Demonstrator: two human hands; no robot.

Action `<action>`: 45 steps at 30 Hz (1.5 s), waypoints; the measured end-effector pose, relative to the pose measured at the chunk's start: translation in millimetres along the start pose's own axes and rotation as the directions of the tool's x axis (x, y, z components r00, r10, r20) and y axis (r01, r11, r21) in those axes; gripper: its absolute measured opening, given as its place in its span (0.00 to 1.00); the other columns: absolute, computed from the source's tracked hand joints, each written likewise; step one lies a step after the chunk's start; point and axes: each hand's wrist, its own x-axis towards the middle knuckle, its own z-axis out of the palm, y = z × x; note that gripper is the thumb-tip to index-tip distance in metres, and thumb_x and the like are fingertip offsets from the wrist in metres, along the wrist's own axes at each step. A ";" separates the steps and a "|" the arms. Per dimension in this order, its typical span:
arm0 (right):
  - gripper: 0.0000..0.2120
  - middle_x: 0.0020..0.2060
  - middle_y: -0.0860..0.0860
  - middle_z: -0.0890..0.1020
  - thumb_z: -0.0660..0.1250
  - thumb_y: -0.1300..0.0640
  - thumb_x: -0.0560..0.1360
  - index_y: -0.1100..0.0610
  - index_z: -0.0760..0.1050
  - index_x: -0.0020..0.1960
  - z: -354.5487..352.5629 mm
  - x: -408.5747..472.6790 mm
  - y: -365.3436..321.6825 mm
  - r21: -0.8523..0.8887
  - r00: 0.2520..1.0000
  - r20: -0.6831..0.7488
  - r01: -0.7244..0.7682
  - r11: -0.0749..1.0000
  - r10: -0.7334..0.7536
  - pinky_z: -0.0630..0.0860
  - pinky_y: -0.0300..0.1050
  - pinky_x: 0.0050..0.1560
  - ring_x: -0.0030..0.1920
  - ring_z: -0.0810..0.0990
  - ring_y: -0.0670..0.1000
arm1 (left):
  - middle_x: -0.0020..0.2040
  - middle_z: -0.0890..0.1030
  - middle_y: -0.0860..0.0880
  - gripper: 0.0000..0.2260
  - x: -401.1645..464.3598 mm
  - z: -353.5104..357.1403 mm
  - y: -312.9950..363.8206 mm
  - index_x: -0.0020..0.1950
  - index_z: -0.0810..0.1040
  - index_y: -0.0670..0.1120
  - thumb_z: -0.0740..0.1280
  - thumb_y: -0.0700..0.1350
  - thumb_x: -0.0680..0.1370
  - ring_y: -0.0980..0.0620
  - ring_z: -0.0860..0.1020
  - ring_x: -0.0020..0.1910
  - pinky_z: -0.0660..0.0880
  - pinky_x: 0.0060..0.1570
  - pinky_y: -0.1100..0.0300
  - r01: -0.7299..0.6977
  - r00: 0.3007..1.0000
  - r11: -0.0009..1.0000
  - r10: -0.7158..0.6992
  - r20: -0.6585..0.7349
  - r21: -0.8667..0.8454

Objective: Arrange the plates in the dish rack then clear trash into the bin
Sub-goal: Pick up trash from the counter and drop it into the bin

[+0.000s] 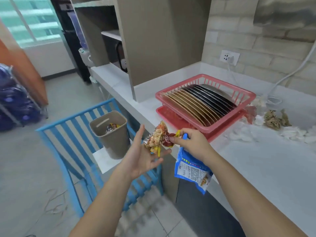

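Print covers the blue packet's [191,171] back panel, but it's too small and blurred to read.

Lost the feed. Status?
Right hand pinches snack wrapper and blue packet. Left hand open beneath. Bin unobstructed.
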 end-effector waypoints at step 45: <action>0.09 0.42 0.48 0.72 0.61 0.66 0.78 0.58 0.63 0.55 284.0 360.8 -16.7 -0.004 0.992 -0.028 -0.121 0.993 0.121 0.68 0.27 0.26 0.38 0.72 0.41 | 0.61 0.79 0.51 0.26 158.0 -381.4 187.0 0.68 0.67 0.51 0.67 0.58 0.74 0.49 0.73 0.66 0.47 0.74 0.39 0.670 0.631 -0.012 0.536 -0.561 0.742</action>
